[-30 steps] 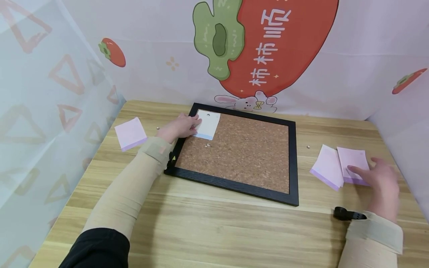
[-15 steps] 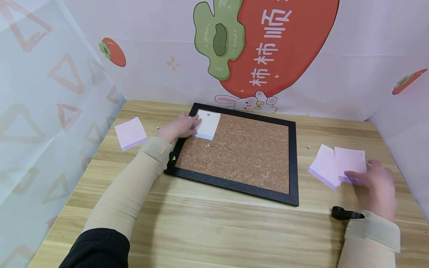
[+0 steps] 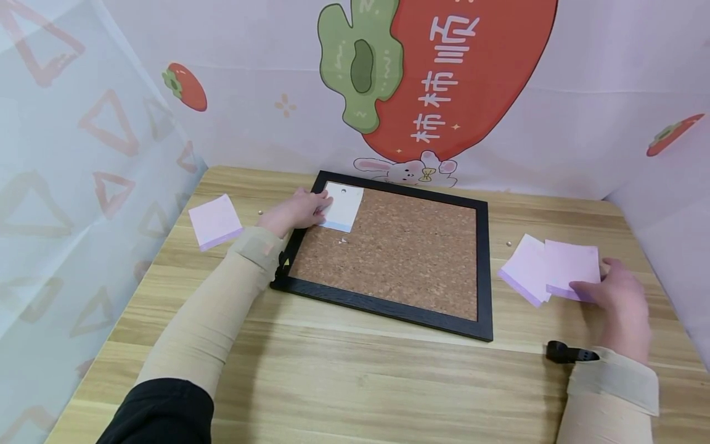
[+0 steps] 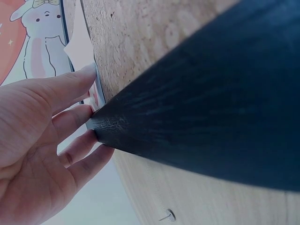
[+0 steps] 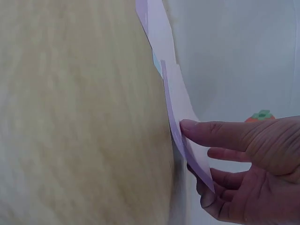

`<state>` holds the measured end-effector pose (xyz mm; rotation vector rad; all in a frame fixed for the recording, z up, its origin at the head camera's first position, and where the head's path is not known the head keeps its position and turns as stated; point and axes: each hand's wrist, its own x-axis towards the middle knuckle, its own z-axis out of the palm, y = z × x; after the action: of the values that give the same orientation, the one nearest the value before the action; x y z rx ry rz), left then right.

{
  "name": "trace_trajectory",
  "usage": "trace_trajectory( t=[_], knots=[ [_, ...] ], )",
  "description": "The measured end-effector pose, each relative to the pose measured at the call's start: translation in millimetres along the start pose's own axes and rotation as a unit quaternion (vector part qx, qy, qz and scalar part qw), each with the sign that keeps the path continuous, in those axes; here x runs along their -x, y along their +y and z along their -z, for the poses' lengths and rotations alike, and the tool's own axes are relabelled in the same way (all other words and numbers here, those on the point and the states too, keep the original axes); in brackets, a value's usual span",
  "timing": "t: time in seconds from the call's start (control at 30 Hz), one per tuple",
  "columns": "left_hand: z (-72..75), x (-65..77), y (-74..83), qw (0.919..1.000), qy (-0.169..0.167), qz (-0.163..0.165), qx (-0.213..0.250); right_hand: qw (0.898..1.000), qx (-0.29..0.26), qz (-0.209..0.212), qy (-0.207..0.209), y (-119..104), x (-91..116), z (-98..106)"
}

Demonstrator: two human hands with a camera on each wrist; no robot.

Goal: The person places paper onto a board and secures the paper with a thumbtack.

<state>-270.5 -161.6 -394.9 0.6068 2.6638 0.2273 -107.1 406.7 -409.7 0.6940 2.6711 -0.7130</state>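
Observation:
A cork board [image 3: 410, 253] in a black frame lies on the table, with a white note [image 3: 345, 208] at its upper left corner. A small round thumbtack [image 3: 343, 191] sits near that note's top. My left hand [image 3: 296, 211] presses its thumb on the white note, while its fingers touch the frame [image 4: 197, 108]. At the right, my right hand [image 3: 622, 299] pinches the lower right of a pink note [image 3: 571, 265] between thumb and fingers. In the right wrist view, this pink note [image 5: 180, 101] bends up at the held corner. It overlaps other pink notes [image 3: 524, 268].
Another pink note [image 3: 215, 221] lies left of the board. One loose tack [image 3: 260, 213] lies beside my left hand, and a second tack [image 3: 508, 244] right of the board. A small clear object [image 3: 342, 241] is on the cork. A printed backdrop [image 3: 249, 123] rises behind the table.
My right hand has closed on the pink note's edge and moved slightly left, sliding the note and those under it toward the board. My left hand stays in place.

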Motion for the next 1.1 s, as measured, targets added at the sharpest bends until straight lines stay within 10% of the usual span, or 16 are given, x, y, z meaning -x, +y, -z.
trace_trajectory(
  t=[1.1],
  knots=[
    [-0.3, -0.5, 0.2, 0.9998, 0.004, -0.018, -0.009, 0.995, -0.061, 0.073, 0.037, 9.3, 0.9, 20.6]
  ],
)
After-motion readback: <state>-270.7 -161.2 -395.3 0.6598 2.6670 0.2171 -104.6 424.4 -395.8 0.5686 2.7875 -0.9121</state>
